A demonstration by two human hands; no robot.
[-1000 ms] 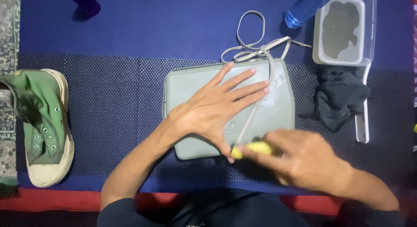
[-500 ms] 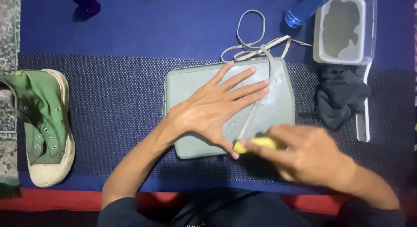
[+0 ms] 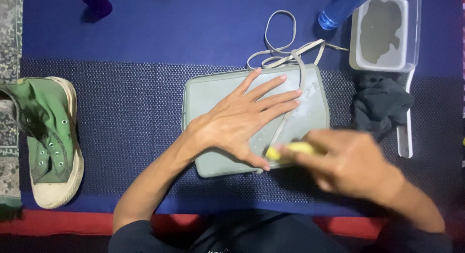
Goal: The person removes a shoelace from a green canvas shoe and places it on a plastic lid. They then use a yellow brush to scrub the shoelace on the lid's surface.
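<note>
My left hand lies flat with fingers spread on a grey-green tray, pinning a grey shoelace that runs along the tray and loops off its far edge. My right hand, blurred by motion, grips a yellow brush whose tip rests on the lace near the tray's front edge, close to my left thumb.
A green high-top sneaker without a lace lies at the left on the dark dotted mat. At the back right stand a clear tub of murky water, a blue bottle and a dark cloth.
My right hand has slid the yellow brush a little to the right along the lace and back; the left hand has stayed flat on the tray.
</note>
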